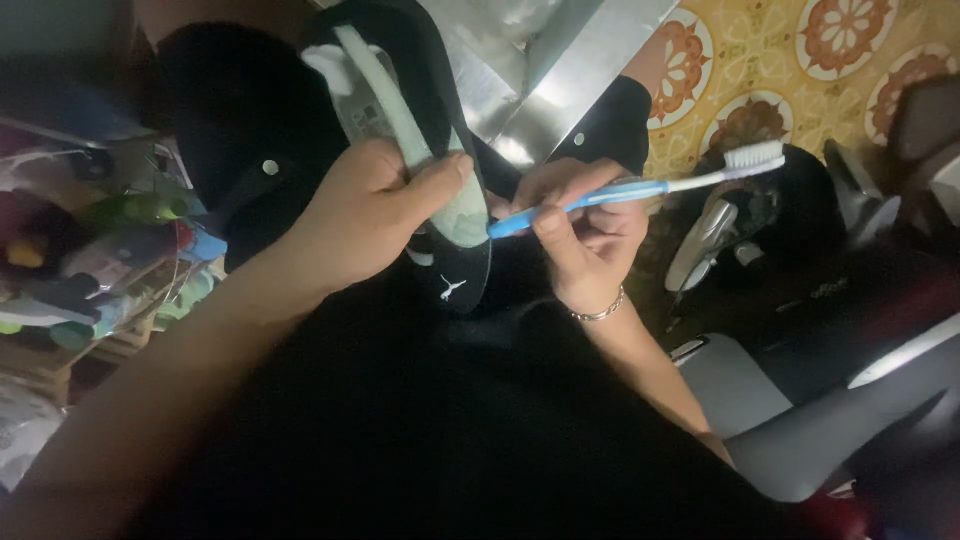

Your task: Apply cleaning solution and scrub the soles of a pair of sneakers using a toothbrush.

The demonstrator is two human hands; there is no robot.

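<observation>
Gripping a black sandal [455, 250] with a pale green strap over the dark lap, the left hand [375, 215] closes thumb-over-strap; a loosening hold could drop it. Right hand [585, 235] pinches a blue-and-white toothbrush [640, 188], bristles pointing away, handle end at the sandal; it might slip.

Shoe [440, 150] in left hand [375, 210], toothbrush [640, 188] in right hand [590, 235].

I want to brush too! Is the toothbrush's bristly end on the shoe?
No. The toothbrush bristles point away; its handle tip meets the shoe.
</observation>
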